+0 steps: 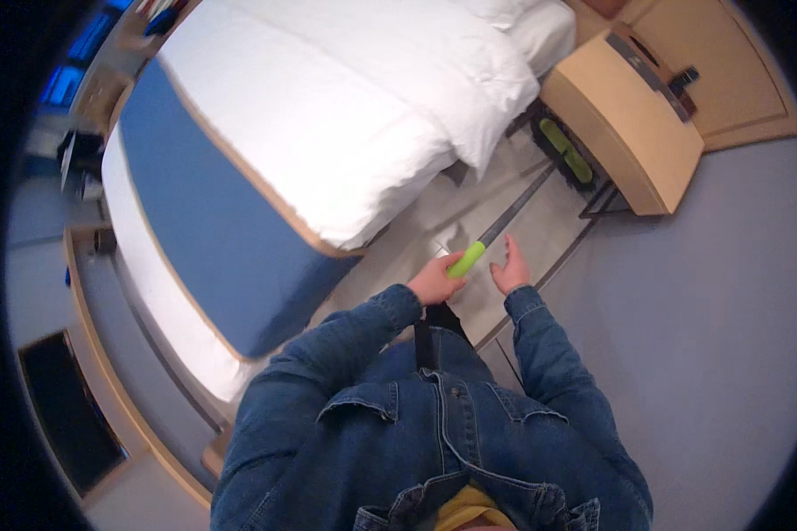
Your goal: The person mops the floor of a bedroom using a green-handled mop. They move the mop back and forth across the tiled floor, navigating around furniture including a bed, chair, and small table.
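In the head view, my left hand (436, 279) is closed round the lime-green grip of a long-handled broom (511, 216). Its dark grey pole slants away from me to the upper right. At the far end, a green head (566, 151) with dark bristles lies on the floor beneath the bedside table (627, 123). My right hand (513, 271) is just right of the grip, apart from it, with thumb and fingers spread and nothing held.
A bed with white bedding (345, 113) and a blue bed runner (212, 199) fills the left. Tiled floor (491, 279) runs between bed and wall (710, 299). A telephone handset (684, 79) sits by the bedside table. A long desk edge (106, 372) curves along the lower left.
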{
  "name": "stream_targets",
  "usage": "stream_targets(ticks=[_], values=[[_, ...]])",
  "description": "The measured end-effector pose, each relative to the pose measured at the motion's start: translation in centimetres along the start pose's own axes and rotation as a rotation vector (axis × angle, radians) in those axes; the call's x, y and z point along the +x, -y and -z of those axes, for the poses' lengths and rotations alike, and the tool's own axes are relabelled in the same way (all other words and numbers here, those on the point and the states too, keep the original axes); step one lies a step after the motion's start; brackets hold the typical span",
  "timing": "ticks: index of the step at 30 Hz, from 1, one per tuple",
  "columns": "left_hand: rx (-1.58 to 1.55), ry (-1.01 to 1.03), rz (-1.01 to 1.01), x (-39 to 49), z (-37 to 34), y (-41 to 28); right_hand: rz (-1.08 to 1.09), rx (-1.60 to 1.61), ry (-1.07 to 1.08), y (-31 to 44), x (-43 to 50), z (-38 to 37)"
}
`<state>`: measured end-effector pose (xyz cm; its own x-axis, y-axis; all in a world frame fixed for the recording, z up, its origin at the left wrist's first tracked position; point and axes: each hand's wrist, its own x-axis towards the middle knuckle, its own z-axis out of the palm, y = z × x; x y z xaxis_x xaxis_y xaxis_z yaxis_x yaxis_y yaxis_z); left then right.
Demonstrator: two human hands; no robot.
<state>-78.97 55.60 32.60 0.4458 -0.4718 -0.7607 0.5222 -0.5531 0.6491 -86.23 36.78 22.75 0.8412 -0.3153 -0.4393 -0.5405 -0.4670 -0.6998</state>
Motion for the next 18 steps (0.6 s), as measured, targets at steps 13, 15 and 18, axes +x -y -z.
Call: stream_targets(ticks=[13,15,18], values=[[0.131,0.109,-0.822,-15.1,7.9,-2.9,0.481,-0.450,0.206,8.5,-0.7,7.3],[0.045,0.089,-0.891,-19.3,10.4,1.9,0.548,-0.471,0.234,9.8,-3.7,2.7],[-0.097,-0.047,-0.994,-23.7,11.6,4.9,0.502,-0.429,0.452,13.5,-5.8,-1.1]])
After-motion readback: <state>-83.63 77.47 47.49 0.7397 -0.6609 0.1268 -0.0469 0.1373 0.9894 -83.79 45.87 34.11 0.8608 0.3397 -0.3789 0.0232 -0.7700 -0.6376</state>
